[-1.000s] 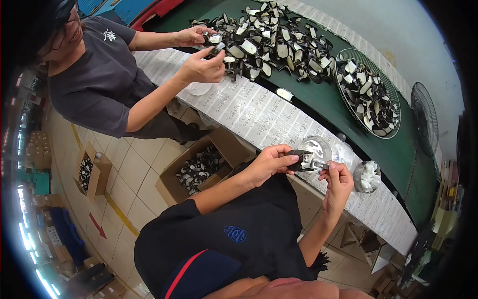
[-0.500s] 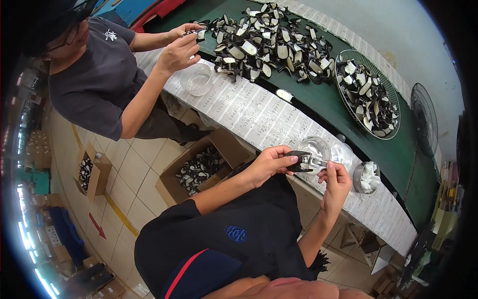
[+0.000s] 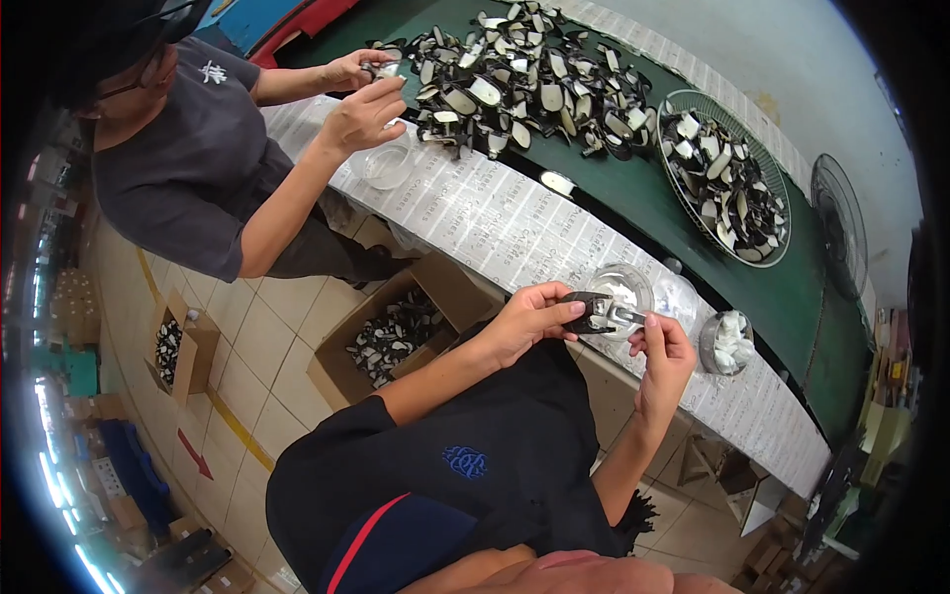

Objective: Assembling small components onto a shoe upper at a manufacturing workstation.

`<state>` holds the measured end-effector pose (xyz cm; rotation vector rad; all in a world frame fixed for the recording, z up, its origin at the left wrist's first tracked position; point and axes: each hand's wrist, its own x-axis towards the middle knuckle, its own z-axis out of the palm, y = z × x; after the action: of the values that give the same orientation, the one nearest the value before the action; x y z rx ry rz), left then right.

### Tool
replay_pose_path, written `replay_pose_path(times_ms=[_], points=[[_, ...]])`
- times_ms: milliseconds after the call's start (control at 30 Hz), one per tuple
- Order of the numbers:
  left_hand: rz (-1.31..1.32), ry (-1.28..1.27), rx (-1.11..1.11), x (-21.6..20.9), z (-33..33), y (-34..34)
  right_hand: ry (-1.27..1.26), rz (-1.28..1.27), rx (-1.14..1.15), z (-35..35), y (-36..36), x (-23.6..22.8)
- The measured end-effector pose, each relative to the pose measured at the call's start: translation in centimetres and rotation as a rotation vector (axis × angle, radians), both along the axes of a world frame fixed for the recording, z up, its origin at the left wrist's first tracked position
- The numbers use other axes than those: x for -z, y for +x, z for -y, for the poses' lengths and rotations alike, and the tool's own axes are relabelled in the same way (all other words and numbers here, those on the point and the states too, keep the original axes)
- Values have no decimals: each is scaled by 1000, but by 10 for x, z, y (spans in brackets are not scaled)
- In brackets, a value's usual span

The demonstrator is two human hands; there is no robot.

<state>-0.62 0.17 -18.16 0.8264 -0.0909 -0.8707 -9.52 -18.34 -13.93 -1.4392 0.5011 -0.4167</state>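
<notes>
My left hand [image 3: 529, 322] is closed on a glossy black curved piece [image 3: 588, 315] with a pale inner side, thumb on top. My right hand [image 3: 661, 356] pinches a slim greyish strip [image 3: 629, 317] whose far end meets the black piece; I cannot make out whether it is a tool or part of the piece. Both hands are over the near edge of the bench. Just beyond them stands a round clear bowl [image 3: 648, 289]. To the right of it, a round container holds white wads [image 3: 733, 344].
Black-and-white pieces [image 3: 534, 79] heap on the green bench top [image 3: 792, 307]. More fill a wire basket [image 3: 788, 233] by a fan [image 3: 839, 223]. A co-worker [image 3: 188, 158] at the left handles a similar piece above a clear tub [image 3: 386, 168]. Cardboard boxes [image 3: 460, 282] stand on the floor.
The view has shifted slightly. My left hand has turned the black piece a little, and the right hand still pinches the strip against it.
</notes>
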Motion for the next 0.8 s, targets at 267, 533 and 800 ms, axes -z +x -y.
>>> replay_pose_path(times_ms=[267, 533, 800], points=[[20, 60, -28, -2, -4, 3, -626, -38, -82, -15, 17, -38], [31, 67, -3, -2, 0, 4, -771, -45, -138, -24, 19, -52], [36, 86, -5, -2, 1, 3, -806, -65, -189, -28, 23, -57]])
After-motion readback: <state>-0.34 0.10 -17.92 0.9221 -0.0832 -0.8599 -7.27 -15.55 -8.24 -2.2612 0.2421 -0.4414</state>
